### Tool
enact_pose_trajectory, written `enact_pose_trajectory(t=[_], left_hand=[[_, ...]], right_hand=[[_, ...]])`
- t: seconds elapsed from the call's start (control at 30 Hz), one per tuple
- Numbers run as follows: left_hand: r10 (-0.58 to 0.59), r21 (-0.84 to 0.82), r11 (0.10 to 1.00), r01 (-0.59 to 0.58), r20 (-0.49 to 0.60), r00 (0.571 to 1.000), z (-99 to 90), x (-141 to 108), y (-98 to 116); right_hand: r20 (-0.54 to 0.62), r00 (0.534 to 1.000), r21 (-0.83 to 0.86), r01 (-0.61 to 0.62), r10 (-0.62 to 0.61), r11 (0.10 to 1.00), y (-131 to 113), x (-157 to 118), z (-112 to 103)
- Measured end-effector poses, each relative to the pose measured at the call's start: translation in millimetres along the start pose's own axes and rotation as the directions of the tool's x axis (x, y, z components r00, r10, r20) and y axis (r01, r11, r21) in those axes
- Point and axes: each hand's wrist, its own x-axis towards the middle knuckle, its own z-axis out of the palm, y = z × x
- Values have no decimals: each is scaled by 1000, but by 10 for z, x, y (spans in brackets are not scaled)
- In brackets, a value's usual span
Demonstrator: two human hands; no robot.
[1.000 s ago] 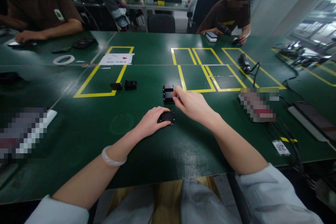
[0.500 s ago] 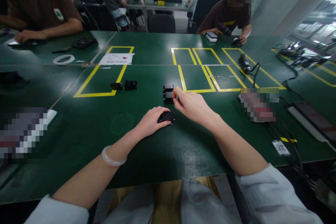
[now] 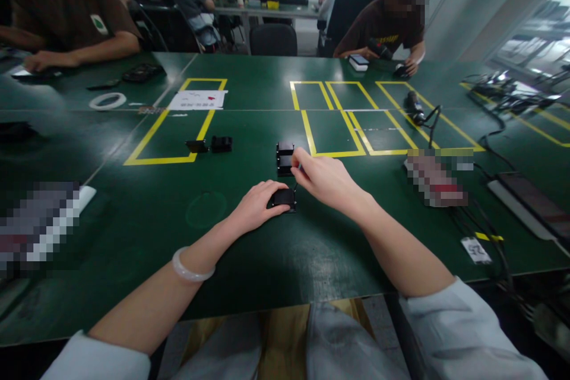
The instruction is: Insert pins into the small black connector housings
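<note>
My left hand [image 3: 255, 206] is closed round the left side of a small black rectangular part [image 3: 284, 197], thumb at its near edge and fingers at its far edge. The part lies on the green tabletop. My right hand [image 3: 327, 178] is pinched just above its far right corner. A thin dark shaft [image 3: 295, 187] runs down from those fingertips to that corner; the rest of it is hidden in the hand. Just beyond, partly behind my right fingers, stand black parts [image 3: 285, 160] in a short column.
Two more black pieces, one upright [image 3: 197, 146] and one blocky [image 3: 221, 143], lie farther left. Yellow tape outlines [image 3: 307, 133] mark the table. Phone-like devices and cables [image 3: 485, 237] sit at right, and a white tape roll [image 3: 108, 101] at far left. Co-workers [image 3: 387, 29] sit opposite.
</note>
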Motion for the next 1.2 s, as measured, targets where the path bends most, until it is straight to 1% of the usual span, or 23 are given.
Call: enact_pose_trajectory(t=[0.33, 0.5, 0.7, 0.83, 1.03, 1.2], left_hand=[[3, 1, 1000, -3, -1, 1000, 0, 2, 7], [3, -6, 1000, -3, -3, 1000, -1, -1, 9], [10, 4, 1000, -10, -10, 1000, 0, -1, 3], [13, 10, 1000, -13, -5, 1000, -5, 1, 11], [12, 7, 1000, -12, -6, 1000, 1, 1, 5], [23, 3, 1000, -23, -9, 1000, 15, 3, -11]], right_hand=[[-16, 1000, 25, -5, 6, 1000, 19, 17, 9], [-13, 1000, 5, -21, 21, 1000, 27, 21, 15], [-23, 1000, 41, -5, 6, 999, 23, 20, 11], [-17, 1000, 31, -17, 17, 999, 24, 22, 12], [-53, 999, 72, 12, -8, 997, 40, 12, 33], [-56, 998, 71, 10, -6, 997, 56, 27, 59]])
